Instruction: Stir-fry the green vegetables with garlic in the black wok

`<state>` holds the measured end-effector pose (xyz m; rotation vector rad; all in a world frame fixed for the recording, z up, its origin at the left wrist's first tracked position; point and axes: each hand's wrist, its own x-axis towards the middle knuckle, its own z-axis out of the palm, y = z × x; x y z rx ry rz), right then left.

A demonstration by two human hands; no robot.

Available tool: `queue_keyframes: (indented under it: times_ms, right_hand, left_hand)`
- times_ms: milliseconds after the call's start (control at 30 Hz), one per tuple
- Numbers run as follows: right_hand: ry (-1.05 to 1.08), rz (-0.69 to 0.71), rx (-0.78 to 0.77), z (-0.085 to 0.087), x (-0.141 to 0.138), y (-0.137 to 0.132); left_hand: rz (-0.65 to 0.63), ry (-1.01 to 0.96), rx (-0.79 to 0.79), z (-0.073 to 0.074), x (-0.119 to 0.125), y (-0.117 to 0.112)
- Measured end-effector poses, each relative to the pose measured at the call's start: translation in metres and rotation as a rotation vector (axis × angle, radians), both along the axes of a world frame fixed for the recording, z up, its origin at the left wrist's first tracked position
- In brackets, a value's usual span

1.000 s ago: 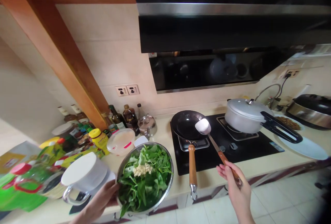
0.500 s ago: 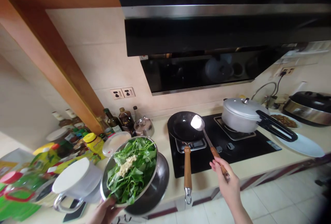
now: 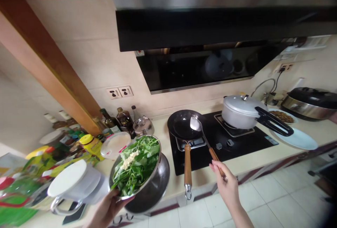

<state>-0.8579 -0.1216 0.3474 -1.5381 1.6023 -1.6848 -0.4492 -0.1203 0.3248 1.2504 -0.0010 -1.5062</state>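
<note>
My left hand point(image 3: 112, 201) grips the near rim of a metal bowl point(image 3: 157, 166), tilted toward me. Leafy greens point(image 3: 142, 173) fill it, with a heap of chopped pale bits that look like garlic point(image 3: 129, 159) on top. In my right hand point(image 3: 225, 182) is the wooden handle of a spatula point(image 3: 196, 124). Its metal blade hangs over the right side of a black wok point(image 3: 181, 124), whose wooden handle point(image 3: 187, 165) points toward me on the left burner. Oil or water seems to shine in the wok. Below the bowl sits a dark, shiny pan or larger bowl point(image 3: 155, 189).
A pressure cooker point(image 3: 238, 112) stands on the right burner, its black handle sticking out over a white plate point(image 3: 300, 139). Behind are a dish of food point(image 3: 283, 116) and an electric cooker point(image 3: 310, 103). Bottles point(image 3: 110, 121), packets and a white lidded pot point(image 3: 71, 179) crowd the left. A range hood point(image 3: 200, 28) hangs above.
The bowl of greens has lifted slightly and tilted more, coming a little nearer the wok. The spatula stays over the wok. The whole view has shifted slightly.
</note>
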Motion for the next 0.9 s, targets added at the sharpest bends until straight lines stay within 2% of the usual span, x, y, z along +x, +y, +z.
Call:
queue_keyframes:
  times_ms: [100,233,333,467,633,900]
  right_hand:
    - [0.056,0.002,-0.006,0.001,-0.003,0.001]
    - [0.148,0.017,-0.048,0.003,-0.001,0.003]
    - [0.135,0.000,-0.036,0.007,0.004,0.005]
    - [0.165,0.003,-0.040,0.009,0.008,0.005]
    - [0.328,-0.007,-0.073,0.009,0.010,0.004]
    - [0.388,-0.007,-0.152,0.008,0.004,0.008]
  left_hand:
    - [0.027,-0.053,-0.023,0.007,-0.005,-0.002]
    - [-0.012,-0.079,-0.033,0.023,-0.006,-0.005]
    - [-0.027,-0.072,-0.044,0.030,-0.005,-0.009]
    - [-0.059,-0.024,-0.054,0.027,-0.001,-0.017]
    - [-0.111,0.033,-0.082,0.020,0.002,-0.028]
    - [-0.097,-0.024,-0.175,0.028,-0.001,-0.039]
